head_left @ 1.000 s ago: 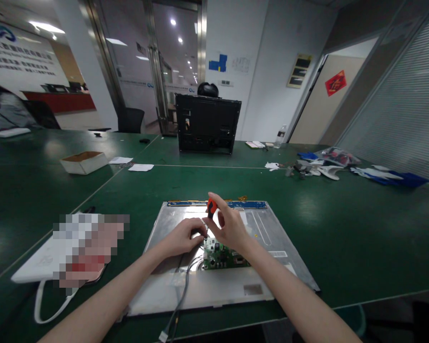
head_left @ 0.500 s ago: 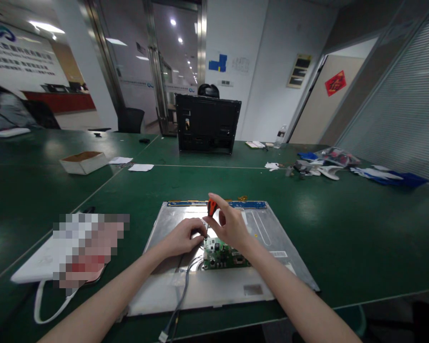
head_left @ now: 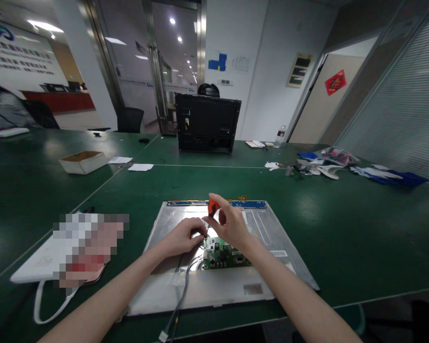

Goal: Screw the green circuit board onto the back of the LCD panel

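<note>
A silver metal display panel [head_left: 232, 288] lies flat on the green table, a green circuit board [head_left: 219, 257] on its middle. My right hand [head_left: 232, 224] grips the orange-and-black handle of a screwdriver [head_left: 212, 206], held nearly upright. The screwdriver's tip points down at the board's upper left corner. Beside that tip, my left hand [head_left: 186, 237] has its thumb and fingertips pinched together; whatever lies between them is too small to make out. Grey cables [head_left: 185, 290] run from the board's left side over the panel's front edge, ending in a white connector [head_left: 163, 336].
To the left lie a white device [head_left: 35, 262] and its white cable [head_left: 39, 305], partly blurred out. A black monitor housing [head_left: 209, 124] stands at the back, an open box [head_left: 83, 163] further left. Gloves and bagged parts [head_left: 338, 157] are at the right, near a bottle [head_left: 280, 136].
Both hands stay almost where they were. The screwdriver's handle has turned slightly in my right fingers, its tip still at the board's corner.
</note>
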Available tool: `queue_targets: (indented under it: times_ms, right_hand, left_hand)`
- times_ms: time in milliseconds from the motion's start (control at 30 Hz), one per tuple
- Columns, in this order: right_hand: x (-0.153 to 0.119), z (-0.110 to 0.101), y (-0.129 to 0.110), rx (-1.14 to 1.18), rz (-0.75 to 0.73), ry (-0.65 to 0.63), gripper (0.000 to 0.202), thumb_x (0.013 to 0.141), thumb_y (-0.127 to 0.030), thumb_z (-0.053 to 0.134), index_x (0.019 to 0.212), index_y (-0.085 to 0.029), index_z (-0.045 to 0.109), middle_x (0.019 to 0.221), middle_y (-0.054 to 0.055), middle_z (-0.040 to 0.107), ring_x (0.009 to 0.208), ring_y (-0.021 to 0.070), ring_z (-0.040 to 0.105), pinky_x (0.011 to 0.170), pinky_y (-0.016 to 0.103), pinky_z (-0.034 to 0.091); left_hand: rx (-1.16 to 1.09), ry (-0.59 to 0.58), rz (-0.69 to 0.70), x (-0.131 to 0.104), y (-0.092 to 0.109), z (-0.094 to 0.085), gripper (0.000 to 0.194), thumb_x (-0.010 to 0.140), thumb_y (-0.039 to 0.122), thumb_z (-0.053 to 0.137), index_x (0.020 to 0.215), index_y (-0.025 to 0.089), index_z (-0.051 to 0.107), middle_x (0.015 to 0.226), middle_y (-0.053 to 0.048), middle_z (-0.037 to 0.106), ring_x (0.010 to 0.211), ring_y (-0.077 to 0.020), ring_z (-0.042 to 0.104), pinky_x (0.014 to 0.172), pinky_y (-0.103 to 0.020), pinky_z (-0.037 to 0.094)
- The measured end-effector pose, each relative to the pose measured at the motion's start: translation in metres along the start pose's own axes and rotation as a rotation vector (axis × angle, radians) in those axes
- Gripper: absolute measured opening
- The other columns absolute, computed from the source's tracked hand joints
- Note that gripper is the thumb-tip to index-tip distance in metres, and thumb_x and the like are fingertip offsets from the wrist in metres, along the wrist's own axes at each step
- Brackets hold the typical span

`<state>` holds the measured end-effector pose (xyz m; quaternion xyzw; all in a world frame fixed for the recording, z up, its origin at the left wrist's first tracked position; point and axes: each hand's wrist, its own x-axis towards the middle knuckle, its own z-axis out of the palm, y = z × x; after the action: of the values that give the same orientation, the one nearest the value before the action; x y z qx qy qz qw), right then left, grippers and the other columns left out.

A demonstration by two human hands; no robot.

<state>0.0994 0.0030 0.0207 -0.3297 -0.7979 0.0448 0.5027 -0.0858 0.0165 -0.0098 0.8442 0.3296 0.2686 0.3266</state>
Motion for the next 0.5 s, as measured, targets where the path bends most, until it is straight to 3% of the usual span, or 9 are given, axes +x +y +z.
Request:
queue_targets:
  times_ms: [200,500]
  right_hand:
    - [-0.0014,-0.002,-0.0018,0.053,0.032,-0.103,0.062,0.085,-0.016,0.048,0.142,-0.024,0.024,0.071,-0.004,0.058,0.045,0.0076,0.045,0.045,0.022,0.035]
    - [-0.0016,0.0014,0.0005,0.027,0.017,0.004,0.059,0.082,-0.025,0.061,0.133,-0.027,0.032,0.075,-0.006,0.058,0.044,0.0057,0.041,0.044,0.02,0.032]
  left_hand:
    - [0.025,-0.018,0.002,0.001,-0.0025,0.0008,0.02,0.07,0.005,0.052,0.082,0.016,0.064,0.081,-0.001,0.063,0.077,-0.0151,0.057,0.074,-0.027,0.045]
    - [-0.017,-0.011,0.004,0.0009,-0.0015,0.0008,0.019,0.071,0.005,0.053,0.082,0.016,0.064,0.083,-0.002,0.064,0.078,-0.0153,0.057,0.075,-0.027,0.045]
